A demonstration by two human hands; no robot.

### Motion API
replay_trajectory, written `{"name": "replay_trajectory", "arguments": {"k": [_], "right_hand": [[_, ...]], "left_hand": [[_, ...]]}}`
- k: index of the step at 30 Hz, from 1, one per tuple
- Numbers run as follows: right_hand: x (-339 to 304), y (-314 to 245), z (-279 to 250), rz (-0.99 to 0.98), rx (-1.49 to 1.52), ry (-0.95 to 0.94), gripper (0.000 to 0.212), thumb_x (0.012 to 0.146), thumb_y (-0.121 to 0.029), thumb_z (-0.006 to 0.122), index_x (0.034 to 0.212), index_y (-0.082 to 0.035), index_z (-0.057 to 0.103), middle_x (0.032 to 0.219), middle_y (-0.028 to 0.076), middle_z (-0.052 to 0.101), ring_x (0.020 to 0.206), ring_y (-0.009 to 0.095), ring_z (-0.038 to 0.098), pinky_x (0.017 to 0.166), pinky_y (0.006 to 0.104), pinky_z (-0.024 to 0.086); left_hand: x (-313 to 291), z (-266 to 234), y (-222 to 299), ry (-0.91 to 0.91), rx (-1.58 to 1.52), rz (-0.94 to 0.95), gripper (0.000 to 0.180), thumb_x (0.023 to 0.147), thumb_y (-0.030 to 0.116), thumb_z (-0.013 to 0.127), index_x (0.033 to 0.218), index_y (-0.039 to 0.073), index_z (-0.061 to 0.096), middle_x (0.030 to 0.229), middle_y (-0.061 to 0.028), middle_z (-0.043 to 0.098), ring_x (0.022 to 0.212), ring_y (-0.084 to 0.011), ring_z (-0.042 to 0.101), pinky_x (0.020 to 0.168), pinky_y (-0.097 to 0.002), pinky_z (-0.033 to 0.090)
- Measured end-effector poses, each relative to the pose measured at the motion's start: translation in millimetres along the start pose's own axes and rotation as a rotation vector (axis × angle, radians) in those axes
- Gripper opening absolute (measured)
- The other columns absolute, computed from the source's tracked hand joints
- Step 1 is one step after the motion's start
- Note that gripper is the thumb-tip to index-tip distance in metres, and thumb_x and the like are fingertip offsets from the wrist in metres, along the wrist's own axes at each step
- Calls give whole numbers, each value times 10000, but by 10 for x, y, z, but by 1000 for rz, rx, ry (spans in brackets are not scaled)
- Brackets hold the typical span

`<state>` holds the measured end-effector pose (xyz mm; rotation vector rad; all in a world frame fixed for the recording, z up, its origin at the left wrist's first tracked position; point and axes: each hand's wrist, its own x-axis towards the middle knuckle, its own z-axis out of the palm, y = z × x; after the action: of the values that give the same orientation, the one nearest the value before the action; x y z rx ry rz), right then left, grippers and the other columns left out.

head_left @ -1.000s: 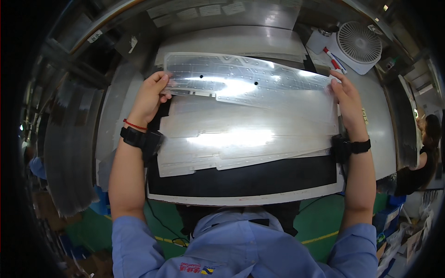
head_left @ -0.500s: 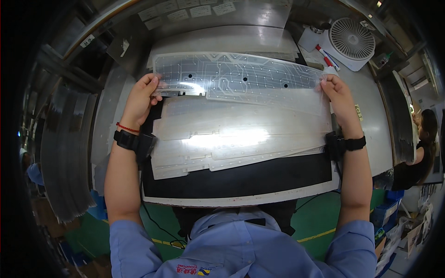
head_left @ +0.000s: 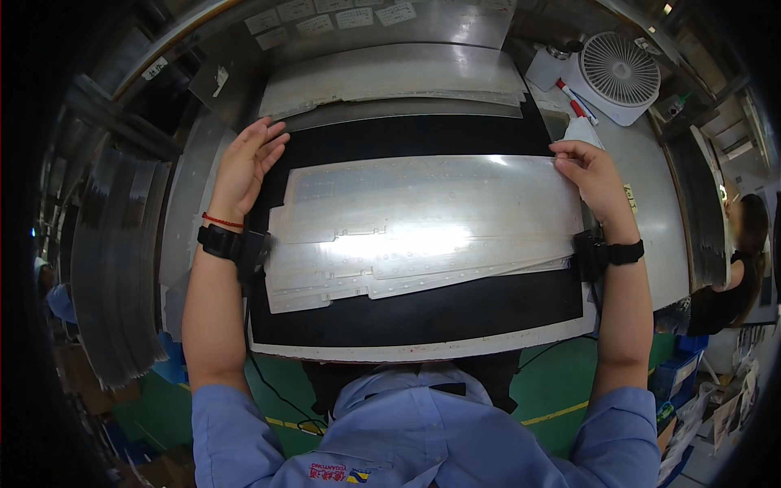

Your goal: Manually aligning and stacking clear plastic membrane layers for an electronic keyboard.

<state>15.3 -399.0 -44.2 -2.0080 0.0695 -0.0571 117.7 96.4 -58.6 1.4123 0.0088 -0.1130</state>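
A loose stack of thin, see-through plastic circuit sheets (head_left: pixel 325 272) lies slightly fanned on a black mat (head_left: pixel 423 135). The topmost plastic circuit sheet (head_left: pixel 455 183) rests flat along the far side of this stack, bright with glare. Beyond its far left corner, my left hand (head_left: pixel 246 167) is empty, fingers apart, over the mat's left edge. Thumb and forefinger of my right hand (head_left: pixel 592 180) are closed at the sheet's far right corner. Both wrists wear black straps with small devices.
Another stack of thin sheets (head_left: pixel 390 77) lies at the back of the table. A white fan (head_left: pixel 620 69), a red marker (head_left: pixel 576 107) and crumpled white tissue (head_left: pixel 582 132) stand at the back right. Tall sheet piles (head_left: pixel 122 260) flank the left. A person (head_left: pixel 744 260) is at far right.
The clear circuit sheet, held up between both hands before, now lies on the stack. My left hand has let go and opened; my right hand stays at the corner.
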Motion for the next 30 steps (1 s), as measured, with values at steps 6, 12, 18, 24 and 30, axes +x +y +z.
{"name": "replay_trajectory", "arguments": {"k": [6, 12, 18, 24, 30], "right_hand": [[16, 17, -5, -59, -68, -11, 151, 941, -105, 560, 1038, -27, 645, 847, -32, 584, 776, 52, 493, 705, 195, 398], [13, 7, 3, -134, -18, 74, 135, 962, -123, 532, 999, -41, 633, 859, -35, 575, 799, 55, 491, 734, 202, 397], [42, 70, -28, -95, 129, 99, 135, 962, -133, 536, 985, -44, 635, 888, -36, 582, 817, 66, 504, 767, 208, 400], [2, -59, 18, -141, -122, 96, 118, 880, -108, 634, 968, -30, 647, 908, -23, 615, 851, 88, 538, 787, 227, 421], [-36, -102, 6, -54, -163, 4, 186, 835, -66, 671, 1011, -8, 668, 887, 14, 663, 816, 87, 577, 753, 231, 449]], "left_hand": [[-43, 43, 5, -86, 95, -52, 387, 1000, 230, 484, 1296, -19, 469, 1297, -168, 551, 1177, -223, 558, 995, -315, 459], [-62, 37, 9, -146, 143, -41, 400, 996, 250, 493, 1299, -11, 482, 1298, -153, 555, 1142, -206, 570, 961, -304, 461], [-154, 145, 95, -295, 482, -63, 308, 944, 181, 581, 1201, 11, 590, 1074, -64, 663, 897, -89, 589, 749, -207, 440], [-143, 98, 70, -256, 435, -68, 257, 879, 86, 662, 1121, 2, 640, 927, -19, 668, 788, -65, 579, 697, -185, 442], [-155, 153, 59, -199, 423, -72, 246, 878, 95, 663, 1103, -3, 647, 929, -36, 676, 814, -85, 606, 748, -207, 476]]}}
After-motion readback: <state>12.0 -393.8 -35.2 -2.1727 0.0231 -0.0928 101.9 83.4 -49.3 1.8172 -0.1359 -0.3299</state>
